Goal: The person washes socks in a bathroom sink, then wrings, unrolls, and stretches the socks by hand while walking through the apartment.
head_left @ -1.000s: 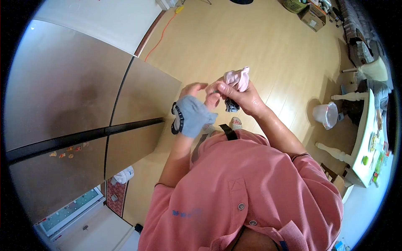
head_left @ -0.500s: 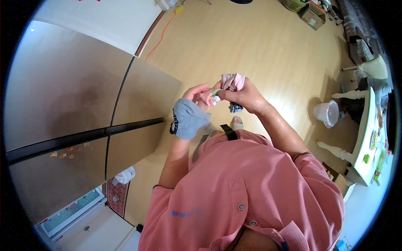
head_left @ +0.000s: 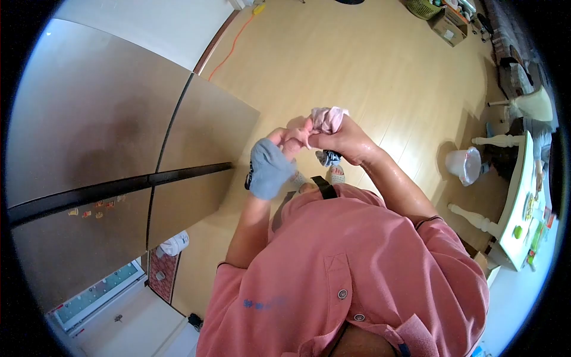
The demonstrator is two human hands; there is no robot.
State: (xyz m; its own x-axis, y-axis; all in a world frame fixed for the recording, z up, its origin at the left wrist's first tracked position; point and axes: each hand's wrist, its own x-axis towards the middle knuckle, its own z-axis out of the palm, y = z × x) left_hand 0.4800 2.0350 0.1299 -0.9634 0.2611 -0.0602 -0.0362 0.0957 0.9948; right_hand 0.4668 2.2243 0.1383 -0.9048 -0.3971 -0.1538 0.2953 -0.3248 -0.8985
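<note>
In front of my torso, my left hand (head_left: 289, 143) and my right hand (head_left: 342, 140) meet with fingers closed. A grey sock-like cloth (head_left: 269, 169) with black markings lies over the back of my left hand and wrist. A light pink cloth (head_left: 328, 119), bunched up, sticks out above my right hand's fingers. Between both hands a thin piece of pink fabric (head_left: 302, 138) is pinched; whether it joins the bunched cloth I cannot tell. Below my right hand hangs a small black-and-white patterned cloth (head_left: 328, 157), its upper part hidden by the hand.
A large brown-grey refrigerator (head_left: 101, 113) stands close on the left. To the right are a white bin (head_left: 463, 165) and a white table (head_left: 514, 238) with turned legs. A cardboard box (head_left: 449, 27) and an orange cord (head_left: 231, 49) lie on the wood floor (head_left: 357, 65).
My fingers have shifted on the fabric between my hands; the green and white patch seen there is now out of sight. The bunched pink cloth has moved slightly left.
</note>
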